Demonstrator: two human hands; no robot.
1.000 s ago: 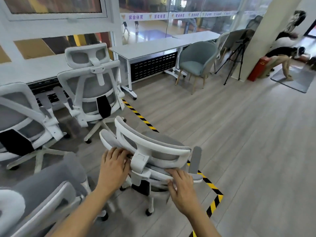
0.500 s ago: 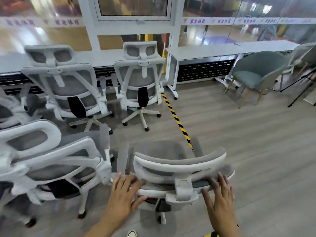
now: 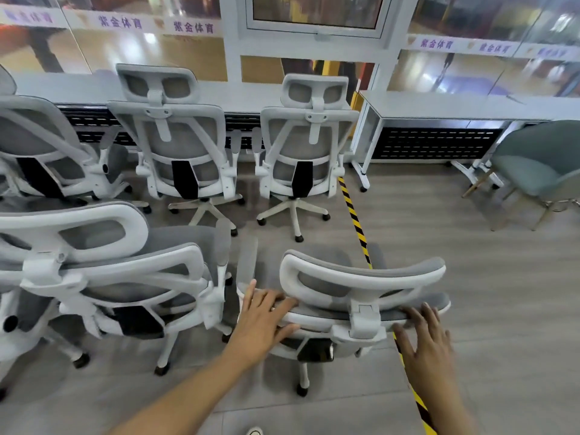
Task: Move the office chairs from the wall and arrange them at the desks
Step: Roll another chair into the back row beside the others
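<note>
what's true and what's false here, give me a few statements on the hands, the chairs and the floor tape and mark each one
1. The left hand and the right hand are both at the backrest of the nearest chair. True.
2. The floor tape is striped red and white. False: it is striped yellow and black.
3. The far chair by the tape shows its back to the camera. True.
4. The green armchair stands at the left edge of the view. False: it is at the right edge.
</note>
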